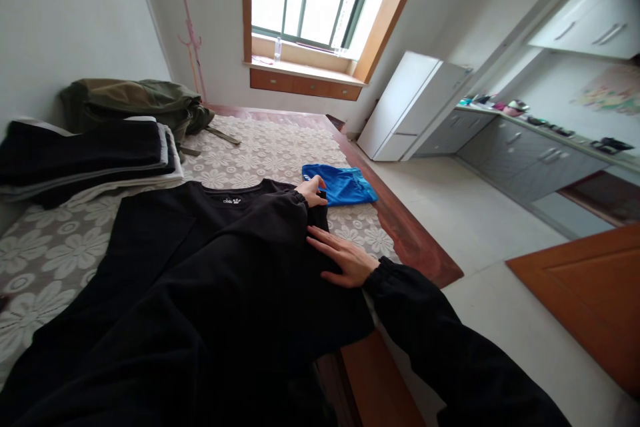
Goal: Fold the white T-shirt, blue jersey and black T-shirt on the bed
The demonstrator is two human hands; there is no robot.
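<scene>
A black shirt [165,220] with a small white print at its neckline lies spread on a flower-patterned cloth [245,147]. My left hand [313,191] reaches across it to the shirt's far right edge, with thumb and fingers pinched together on the black fabric. Just below, my right hand [345,259] lies flat on the same shirt, fingers stretched and slightly apart. Beyond my left hand is a folded blue garment [345,185]. My black left sleeve covers much of the shirt's middle.
Folded black, grey and white clothes [85,153] are stacked at the left, before a green bag [135,103]. The table's reddish wooden edge [425,247] runs along the right. Farther off stand a white fridge [410,107] and a kitchen counter [540,130].
</scene>
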